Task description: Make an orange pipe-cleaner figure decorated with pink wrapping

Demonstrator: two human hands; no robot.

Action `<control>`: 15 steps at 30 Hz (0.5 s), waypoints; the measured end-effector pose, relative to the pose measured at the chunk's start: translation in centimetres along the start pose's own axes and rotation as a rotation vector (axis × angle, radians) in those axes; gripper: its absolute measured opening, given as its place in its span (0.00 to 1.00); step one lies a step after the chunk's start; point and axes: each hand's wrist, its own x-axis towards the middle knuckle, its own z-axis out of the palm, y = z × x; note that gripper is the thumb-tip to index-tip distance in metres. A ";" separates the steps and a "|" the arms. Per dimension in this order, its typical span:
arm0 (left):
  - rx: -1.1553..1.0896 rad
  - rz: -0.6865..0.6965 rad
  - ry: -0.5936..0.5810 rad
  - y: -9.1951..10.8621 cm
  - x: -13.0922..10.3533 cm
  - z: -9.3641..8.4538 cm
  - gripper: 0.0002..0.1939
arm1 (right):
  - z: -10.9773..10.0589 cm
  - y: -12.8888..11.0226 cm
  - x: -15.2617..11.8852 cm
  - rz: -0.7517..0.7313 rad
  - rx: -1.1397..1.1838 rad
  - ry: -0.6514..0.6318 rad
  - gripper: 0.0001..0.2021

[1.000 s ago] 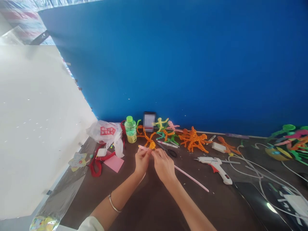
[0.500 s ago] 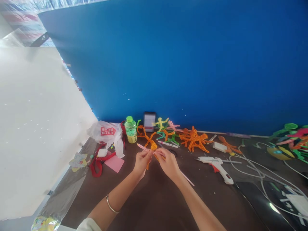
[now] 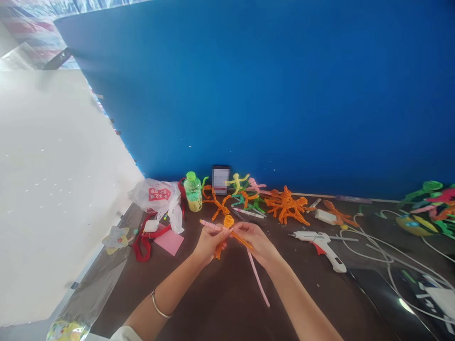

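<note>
Between my hands is an orange pipe cleaner figure (image 3: 228, 221) with a coiled round head. My left hand (image 3: 211, 244) is closed on its body, and an arm wrapped in pink sticks out to the left. One orange leg hangs below my left fingers. With thumb and fingers pinched, my right hand (image 3: 256, 240) grips a pink pipe cleaner (image 3: 258, 279) close to the figure's body; its long loose end trails down over the table. An orange limb (image 3: 242, 240) points towards my right palm. Exactly where the pink strand meets the body is hidden by my fingertips.
Behind my hands lie several orange pipe cleaner figures (image 3: 287, 207), a marker (image 3: 248, 213) and a green-capped bottle (image 3: 194, 193). A glue gun (image 3: 322, 245) and white cables (image 3: 387, 265) are to the right. A plastic bag (image 3: 156, 195) and pink paper (image 3: 169, 241) sit left.
My right hand has shifted slightly right, its fingers turning. The pink strand's loose end has swung left and down, and more of the orange figure shows between my hands.
</note>
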 end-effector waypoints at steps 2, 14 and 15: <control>0.002 -0.007 -0.005 0.2 -0.1 0.1 0.14 | -0.4 0.4 0.2 0.065 0.101 -0.053 0.07; 0.035 0.130 0.080 0.1 -0.5 1.4 0.16 | 1.4 3.5 0.7 0.089 0.531 0.092 0.06; 0.025 0.130 0.081 0.0 -0.5 1.5 0.16 | 1.6 3.8 0.7 0.070 0.522 0.127 0.05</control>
